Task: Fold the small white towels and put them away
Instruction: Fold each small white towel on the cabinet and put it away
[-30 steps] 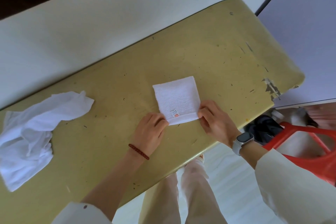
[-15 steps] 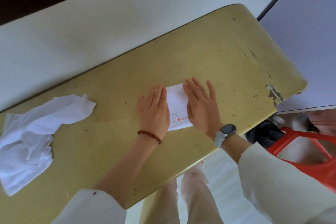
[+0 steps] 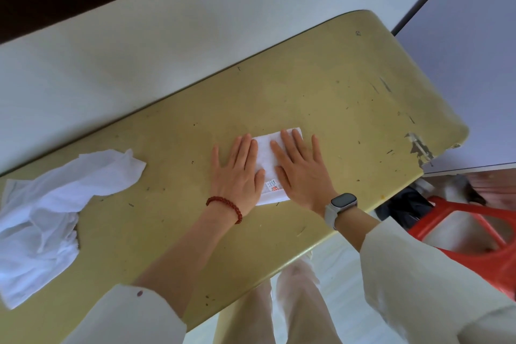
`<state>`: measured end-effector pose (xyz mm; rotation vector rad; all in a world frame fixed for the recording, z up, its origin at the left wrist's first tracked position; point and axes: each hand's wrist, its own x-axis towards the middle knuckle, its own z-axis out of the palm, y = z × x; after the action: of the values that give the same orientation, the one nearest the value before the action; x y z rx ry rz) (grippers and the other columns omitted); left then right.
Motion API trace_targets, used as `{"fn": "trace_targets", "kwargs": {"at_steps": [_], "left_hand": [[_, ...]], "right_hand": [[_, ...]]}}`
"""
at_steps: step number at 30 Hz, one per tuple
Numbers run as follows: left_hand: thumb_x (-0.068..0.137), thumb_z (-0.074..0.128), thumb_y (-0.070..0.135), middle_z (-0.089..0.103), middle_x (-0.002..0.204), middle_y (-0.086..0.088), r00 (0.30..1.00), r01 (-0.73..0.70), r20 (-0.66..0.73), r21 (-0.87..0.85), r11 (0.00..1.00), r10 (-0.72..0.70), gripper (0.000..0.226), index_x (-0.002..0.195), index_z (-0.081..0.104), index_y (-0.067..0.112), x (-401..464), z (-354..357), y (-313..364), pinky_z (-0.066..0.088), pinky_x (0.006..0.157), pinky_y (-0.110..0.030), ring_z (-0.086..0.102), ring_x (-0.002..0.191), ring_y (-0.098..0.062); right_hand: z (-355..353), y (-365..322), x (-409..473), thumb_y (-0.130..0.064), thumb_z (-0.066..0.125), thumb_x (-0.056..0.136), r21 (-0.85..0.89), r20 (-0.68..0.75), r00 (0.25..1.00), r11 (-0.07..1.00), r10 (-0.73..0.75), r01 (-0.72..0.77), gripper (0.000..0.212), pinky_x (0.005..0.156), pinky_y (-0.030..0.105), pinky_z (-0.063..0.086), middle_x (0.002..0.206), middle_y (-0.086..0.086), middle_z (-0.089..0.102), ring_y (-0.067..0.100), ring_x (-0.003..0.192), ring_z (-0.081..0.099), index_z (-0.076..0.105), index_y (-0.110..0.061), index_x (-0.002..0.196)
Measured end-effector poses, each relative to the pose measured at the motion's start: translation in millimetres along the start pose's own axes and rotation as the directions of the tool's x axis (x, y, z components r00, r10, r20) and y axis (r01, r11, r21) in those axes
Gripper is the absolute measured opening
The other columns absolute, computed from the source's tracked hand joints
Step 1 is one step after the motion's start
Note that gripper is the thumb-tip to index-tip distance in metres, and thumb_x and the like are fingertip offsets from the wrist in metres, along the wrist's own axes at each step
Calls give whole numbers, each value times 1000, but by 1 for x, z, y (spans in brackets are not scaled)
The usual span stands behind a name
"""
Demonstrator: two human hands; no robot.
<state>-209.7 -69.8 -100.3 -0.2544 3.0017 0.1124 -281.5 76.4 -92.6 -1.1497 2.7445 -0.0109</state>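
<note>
A small folded white towel (image 3: pixel 267 160) with a tiny red-and-white label lies flat near the middle of the yellow table (image 3: pixel 335 86). My left hand (image 3: pixel 237 173), with a red bead bracelet on the wrist, presses flat on the towel's left part, fingers straight. On the towel's right part lies my right hand (image 3: pixel 300 170), also flat with spread fingers, a watch on its wrist. Most of the towel is hidden under both palms. A heap of crumpled white towels (image 3: pixel 47 215) sits at the table's left end.
The table's far edge runs along a white wall. Its right corner has chipped paint (image 3: pixel 418 148). A red plastic stool (image 3: pixel 474 234) stands beyond the near right edge, beside a dark object on the floor. My legs show below the table's near edge.
A second ago both hands pinched the towel's near corners. They have since moved onto the towel and now press it flat, fingers spread a little wider than half a second ago.
</note>
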Motion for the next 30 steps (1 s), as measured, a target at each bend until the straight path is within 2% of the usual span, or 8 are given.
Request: {"fn": "trace_targets", "kwargs": {"at_steps": [5, 10, 13, 17, 21, 23, 26, 30], "left_hand": [[82, 30, 32, 62, 105, -3, 993, 90, -74, 7, 996, -89, 45, 110, 59, 12, -1, -13, -5, 32, 96, -57, 55, 107, -27], [81, 37, 38, 58, 76, -2, 973, 148, -181, 8, 989, -144, 38, 68, 66, 18, -21, -24, -11, 23, 96, -48, 54, 85, -25], [80, 40, 39, 57, 74, 4, 973, -53, -228, -49, 997, 41, 38, 57, 64, 23, -38, -24, -3, 26, 89, -41, 49, 84, -19], [77, 48, 35, 58, 88, 4, 923, -338, -241, -137, 931, 299, 25, 65, 67, 24, -49, -14, 18, 30, 85, -37, 43, 91, -15], [78, 45, 30, 62, 108, 2, 929, -334, -213, -135, 933, 302, 25, 81, 69, 25, -37, -14, 18, 27, 91, -41, 52, 105, -18], [81, 37, 31, 59, 120, 0, 970, -208, -144, -80, 975, 195, 37, 105, 64, 24, -29, -14, 9, 25, 95, -46, 54, 113, -20], [82, 34, 29, 58, 118, -2, 992, -106, -83, -101, 989, 98, 38, 112, 55, 22, -25, -9, -3, 37, 89, -47, 52, 112, -23], [81, 38, 26, 60, 111, -6, 995, -54, -88, -185, 981, 38, 33, 108, 56, 21, -30, -7, 2, 43, 83, -45, 57, 104, -25]], "right_hand": [[-4, -4, -41, -17, 39, 76, 72, -196, 974, 989, -115, 131, 37, 105, 54, 25, 104, 11, 59, 31, 117, 44, 63, -9, 103], [-14, 19, -49, -21, 50, 70, -22, -82, 996, 999, -40, 38, 35, 105, 59, 23, 104, 12, 61, 34, 115, 47, 66, -18, 101], [-34, 35, -21, -17, 70, 64, -116, 43, 998, 992, 46, -41, 40, 99, 69, 21, 122, 18, 57, 43, 123, 44, 68, -21, 104], [-46, 40, 12, -15, 49, 88, -40, 145, 988, 998, 44, -38, 42, 109, 59, -6, 153, 12, 20, 35, 142, -2, 52, -27, 128], [-40, 26, 2, -6, 50, 81, 191, -129, 980, 974, 151, -125, 33, 100, 55, 34, 125, 16, 55, 38, 125, 42, 65, -13, 109], [-42, 16, -15, -6, 48, 85, 504, -123, 879, 792, 460, -344, 27, 88, 37, 42, 109, 11, 59, 30, 106, 51, 63, -7, 108], [-39, 5, -37, -16, 49, 88, 700, 248, 660, 340, 709, -628, 10, 71, 28, 36, 79, 0, 53, 19, 74, 49, 57, -14, 94], [-26, -4, -46, -25, 53, 80, 596, 445, 520, 192, 729, -779, 23, 56, 28, 37, 58, 4, 52, 25, 56, 47, 61, -7, 68]]}}
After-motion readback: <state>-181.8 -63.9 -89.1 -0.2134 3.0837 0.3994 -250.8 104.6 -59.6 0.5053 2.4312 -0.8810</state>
